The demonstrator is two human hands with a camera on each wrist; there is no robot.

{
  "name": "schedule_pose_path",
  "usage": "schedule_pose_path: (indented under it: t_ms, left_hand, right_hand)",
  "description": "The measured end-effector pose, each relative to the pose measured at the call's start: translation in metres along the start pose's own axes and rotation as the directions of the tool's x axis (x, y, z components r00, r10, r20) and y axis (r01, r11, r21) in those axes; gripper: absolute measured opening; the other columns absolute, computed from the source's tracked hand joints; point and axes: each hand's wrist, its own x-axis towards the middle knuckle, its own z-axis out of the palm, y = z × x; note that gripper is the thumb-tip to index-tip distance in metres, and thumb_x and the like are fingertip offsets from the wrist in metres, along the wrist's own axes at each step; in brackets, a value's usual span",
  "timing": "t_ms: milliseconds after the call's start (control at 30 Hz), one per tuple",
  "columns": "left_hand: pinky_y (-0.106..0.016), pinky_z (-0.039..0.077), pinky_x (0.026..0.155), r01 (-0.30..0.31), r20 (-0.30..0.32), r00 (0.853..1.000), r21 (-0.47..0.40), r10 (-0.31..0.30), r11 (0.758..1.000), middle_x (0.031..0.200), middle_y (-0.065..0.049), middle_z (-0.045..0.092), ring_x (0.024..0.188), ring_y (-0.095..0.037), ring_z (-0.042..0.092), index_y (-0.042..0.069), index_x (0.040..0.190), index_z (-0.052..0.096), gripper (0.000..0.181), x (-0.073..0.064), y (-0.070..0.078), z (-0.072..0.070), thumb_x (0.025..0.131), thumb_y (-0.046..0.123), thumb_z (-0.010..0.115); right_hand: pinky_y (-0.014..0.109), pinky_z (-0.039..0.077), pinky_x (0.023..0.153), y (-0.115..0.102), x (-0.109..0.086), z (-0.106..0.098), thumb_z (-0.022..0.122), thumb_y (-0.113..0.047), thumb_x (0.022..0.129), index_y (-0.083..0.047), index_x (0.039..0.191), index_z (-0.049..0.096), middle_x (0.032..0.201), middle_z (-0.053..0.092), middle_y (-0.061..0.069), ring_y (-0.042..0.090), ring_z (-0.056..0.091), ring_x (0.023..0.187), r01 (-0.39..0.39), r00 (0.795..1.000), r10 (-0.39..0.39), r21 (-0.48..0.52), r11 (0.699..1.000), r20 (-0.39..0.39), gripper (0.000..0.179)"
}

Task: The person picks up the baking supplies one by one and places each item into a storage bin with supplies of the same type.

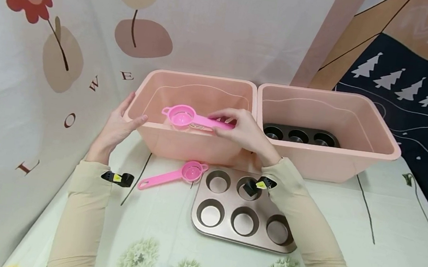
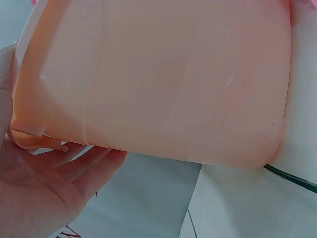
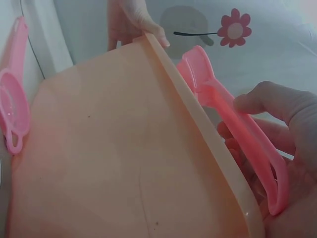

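My right hand [image 1: 244, 128] pinches a pink egg separator [image 1: 204, 121] by its handle, with the thumb on one side and fingers on the other. The separator's round cup points left, over the front rim of the left pink bin [image 1: 192, 145]. In the right wrist view the egg separator [image 3: 242, 131] is just beyond the rim. My left hand [image 1: 115, 129] holds that bin's left end, thumb over the rim and fingers against the outside. On the table before the bin lies a second pink egg separator [image 1: 168, 178], handle to the left.
A metal muffin pan [image 1: 229, 201] lies in front of the bins, partly under my right forearm. Beside the left bin stands a matching right bin [image 1: 326, 164] with a dark muffin pan [image 1: 286, 132] inside. Behind them hangs a printed curtain [image 1: 227, 28].
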Motion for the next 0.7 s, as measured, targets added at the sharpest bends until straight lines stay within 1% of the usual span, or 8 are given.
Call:
schedule_pose_path:
  t_ms: [133, 333, 467, 600, 700]
  left_hand:
    - [-0.042, 0.025, 0.113, -0.01, -0.003, 1.0, 0.002, 0.01, 1.0, 0.159, -0.014, 0.014, 0.138, -0.034, 0.027, 0.014, 0.156, 0.008, 0.086, 0.0, 0.0, 0.0, 0.091, 0.011, 0.064]
    - [-0.042, 0.024, 0.113, -0.007, -0.002, 1.0, 0.003, 0.007, 1.0, 0.159, -0.014, 0.013, 0.138, -0.034, 0.026, 0.014, 0.156, 0.007, 0.086, -0.001, 0.001, 0.0, 0.091, 0.012, 0.063]
    - [-0.042, 0.025, 0.112, -0.003, -0.004, 1.0, 0.007, 0.003, 1.0, 0.159, -0.014, 0.013, 0.138, -0.034, 0.026, 0.014, 0.156, 0.007, 0.086, -0.001, 0.0, 0.0, 0.091, 0.012, 0.063]
    - [-0.042, 0.024, 0.113, 0.0, -0.008, 1.0, 0.012, 0.0, 1.0, 0.159, -0.014, 0.013, 0.138, -0.034, 0.026, 0.014, 0.156, 0.007, 0.086, 0.0, 0.0, 0.0, 0.091, 0.012, 0.064]
    - [-0.042, 0.023, 0.113, 0.004, -0.011, 1.0, 0.024, -0.003, 1.0, 0.159, -0.013, 0.012, 0.139, -0.033, 0.024, 0.014, 0.156, 0.007, 0.087, 0.0, 0.0, 0.0, 0.09, 0.014, 0.064]
  right_hand:
    - [0.036, 0.049, 0.079, 0.0, 0.007, 0.0, 0.07, -0.008, 0.083, -0.005, 0.112, 0.072, 0.097, 0.071, 0.002, 0.015, 0.06, 0.084, -0.002, 1.0, 0.002, 0.001, 1.0, 0.004, 0.029]
    - [0.034, 0.051, 0.077, -0.003, 0.018, -0.001, 0.069, -0.004, 0.083, -0.002, 0.111, 0.072, 0.097, 0.071, 0.005, 0.016, 0.061, 0.082, -0.002, 1.0, 0.002, 0.03, 1.0, 0.004, 0.028]
    - [0.032, 0.05, 0.077, -0.005, 0.025, -0.001, 0.07, -0.004, 0.083, -0.002, 0.11, 0.072, 0.098, 0.07, 0.005, 0.015, 0.06, 0.083, 0.006, 1.0, -0.006, 0.018, 1.0, -0.003, 0.027]
    - [0.027, 0.049, 0.078, -0.004, 0.03, -0.001, 0.07, -0.007, 0.084, -0.003, 0.11, 0.072, 0.099, 0.07, 0.005, 0.015, 0.061, 0.085, -0.032, 0.999, 0.032, 0.004, 0.999, 0.002, 0.026]
    - [0.026, 0.05, 0.075, -0.002, 0.034, -0.001, 0.07, -0.008, 0.085, -0.004, 0.111, 0.072, 0.099, 0.071, 0.005, 0.016, 0.062, 0.083, -0.082, 0.997, 0.082, 0.03, 0.996, -0.003, 0.027]
